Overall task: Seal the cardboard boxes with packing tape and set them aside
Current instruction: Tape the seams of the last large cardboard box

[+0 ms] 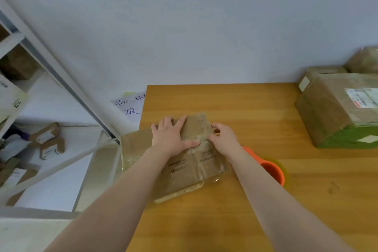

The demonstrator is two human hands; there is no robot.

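Flap-closing step: left hand (171,138) presses flat on the cardboard box (182,172) at the table's (245,108) left edge, right hand (224,139) curls at its flap, grip indeterminate; next move likely needs the orange tape dispenser (273,170).

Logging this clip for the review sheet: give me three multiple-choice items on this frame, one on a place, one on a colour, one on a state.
1. Where does the tape dispenser lie relative to the cardboard box being sealed?
A) left of it
B) right of it
C) on top of it

2. What colour is the dispenser's body?
A) blue
B) black
C) orange

3. How does the left hand lie?
A) flat on the box top, fingers spread
B) curled round the dispenser
C) hanging off the table

1 B: it sits on the table by the box's right side.
2 C: its body is orange.
3 A: its palm lies on the box.
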